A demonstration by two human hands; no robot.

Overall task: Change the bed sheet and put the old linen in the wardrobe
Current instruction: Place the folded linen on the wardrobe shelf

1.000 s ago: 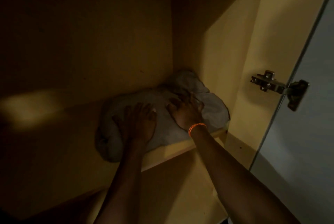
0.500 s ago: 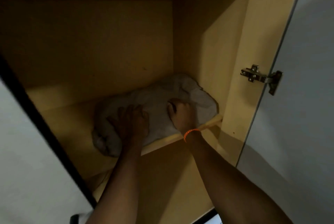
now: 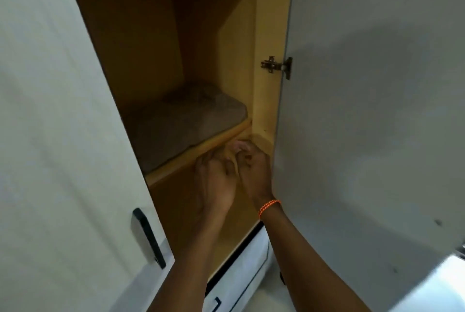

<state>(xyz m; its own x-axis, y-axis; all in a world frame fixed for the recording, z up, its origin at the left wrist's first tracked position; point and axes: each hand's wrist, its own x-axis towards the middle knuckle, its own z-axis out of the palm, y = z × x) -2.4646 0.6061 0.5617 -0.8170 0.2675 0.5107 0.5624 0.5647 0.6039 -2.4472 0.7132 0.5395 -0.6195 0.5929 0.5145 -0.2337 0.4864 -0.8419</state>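
The bundled grey linen (image 3: 186,122) lies on a shelf (image 3: 198,149) inside the open yellow wardrobe (image 3: 266,34). Both my hands are out of the shelf, close together in front of its edge and just below it. My left hand (image 3: 214,180) and my right hand (image 3: 254,173) are blurred, fingers loosely curled, holding nothing. An orange band circles my right wrist.
The left wardrobe door (image 3: 50,135) with a black handle (image 3: 148,238) stands open on the left. The right door (image 3: 372,110) hangs open on a metal hinge (image 3: 276,66). White drawer fronts (image 3: 239,276) sit below the opening.
Both hands have come off the linen and pulled back out of the shelf. The view has drawn away from the wardrobe, so both doors now show.
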